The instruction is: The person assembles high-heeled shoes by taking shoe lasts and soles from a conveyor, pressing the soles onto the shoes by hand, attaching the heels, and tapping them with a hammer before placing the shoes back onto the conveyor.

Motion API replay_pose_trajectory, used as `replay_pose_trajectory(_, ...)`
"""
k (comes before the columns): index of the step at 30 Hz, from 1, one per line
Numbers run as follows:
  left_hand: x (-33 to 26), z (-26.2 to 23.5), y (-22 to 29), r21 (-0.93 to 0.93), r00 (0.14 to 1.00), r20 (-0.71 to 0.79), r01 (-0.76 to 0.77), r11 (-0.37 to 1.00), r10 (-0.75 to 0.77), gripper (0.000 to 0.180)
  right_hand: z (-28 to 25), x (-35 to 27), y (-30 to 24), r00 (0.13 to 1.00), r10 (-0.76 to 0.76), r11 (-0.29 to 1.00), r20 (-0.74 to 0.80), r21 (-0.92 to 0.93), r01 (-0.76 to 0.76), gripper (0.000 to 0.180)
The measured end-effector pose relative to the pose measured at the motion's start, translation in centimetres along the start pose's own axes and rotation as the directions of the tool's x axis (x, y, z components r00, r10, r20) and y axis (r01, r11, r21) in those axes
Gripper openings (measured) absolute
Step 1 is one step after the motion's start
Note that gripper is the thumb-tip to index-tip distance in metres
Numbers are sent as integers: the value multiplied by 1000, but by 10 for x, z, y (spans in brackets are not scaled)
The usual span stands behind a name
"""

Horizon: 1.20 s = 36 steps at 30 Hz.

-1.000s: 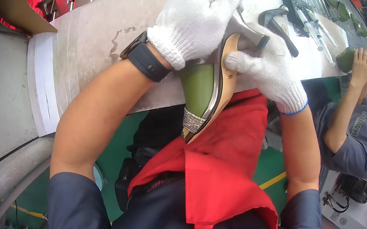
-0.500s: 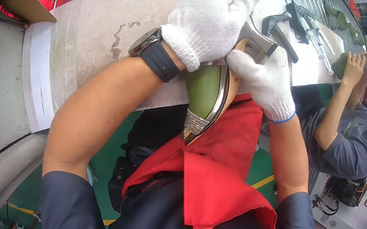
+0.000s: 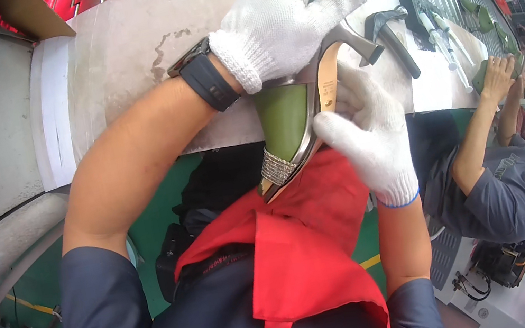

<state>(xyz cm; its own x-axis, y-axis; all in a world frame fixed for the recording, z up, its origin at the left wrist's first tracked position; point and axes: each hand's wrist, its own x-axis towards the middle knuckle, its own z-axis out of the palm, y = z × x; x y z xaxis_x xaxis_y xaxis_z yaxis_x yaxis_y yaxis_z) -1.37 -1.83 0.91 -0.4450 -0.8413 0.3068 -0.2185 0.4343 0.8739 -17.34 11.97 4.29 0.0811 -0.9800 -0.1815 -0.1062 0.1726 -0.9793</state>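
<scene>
Green floor [image 3: 154, 193] with yellow line [image 3: 371, 261] under a pale worktable [image 3: 117, 98]

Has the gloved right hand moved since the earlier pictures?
Yes: the right hand has moved down the picture and slightly left, away from the hammer on the worktable.

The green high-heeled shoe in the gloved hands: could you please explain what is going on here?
A person's gloved left hand grips the back of a green high-heeled shoe near its silver heel, while the gloved right hand is at the tan sole. The shoe is held tilted, toe toward the red apron. A hammer lies to the right on the worktable.
</scene>
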Motion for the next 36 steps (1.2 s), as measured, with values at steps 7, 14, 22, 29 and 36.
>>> replay_pose_trajectory(7, 2, 7, -3, -63, 1000, -26, -15, 998, 14, 41, 1, 2, 13, 991, 46, 992, -127, -108, -60, 75)
replay_pose_trajectory(14, -3, -14, 7, -16, 995, 98, 29, 999, -28, 47, -2, 29, 0, 992, 17, 998, -123, 57, -10, 39)
replay_pose_trajectory(22, -76, -74, 5, 264, 968, -184, -120, 957, 172, 56, -13, 40, -15, 933, -360, 747, 9, -597, 294, 56)
replay_pose_trajectory(29, -146, -53, 16, 28, 984, -147, -100, 995, 103, 81, -24, 35, -17, 888, -366, 592, 280, -667, 454, 71)
replay_pose_trajectory(36, -150, -56, 16, 184, 973, -36, -220, 958, 230, 86, -23, 41, -16, 832, -397, 394, 388, -746, 536, 85)
